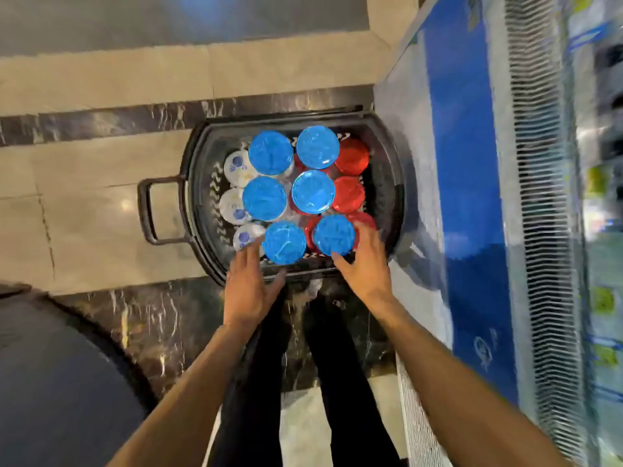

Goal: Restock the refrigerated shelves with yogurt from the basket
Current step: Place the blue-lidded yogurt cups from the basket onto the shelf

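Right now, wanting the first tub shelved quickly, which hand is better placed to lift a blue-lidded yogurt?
Right. The right hand straddles the nearest blue-lidded tub, thumb one side, fingers the other, and the refrigerated case stands on that side. The left hand lies flat beside another blue-lidded tub.

Bright, even indoor light from overhead. The polished floor (101,183) throws glare: one hot spot on a pale tile, streaky reflections on the dark marble band (101,121). Blue lids (313,192) look oversaturated, with small white highlights. The inside of the basket (199,203) is dim. Right edge is heavily smeared: fridge grille (539,197) soft, shelves (603,163) unreadable. Wide-angle lens bends straight lines near the edges. Dark shape (50,382) at bottom left is out of focus. Blue haze at top.
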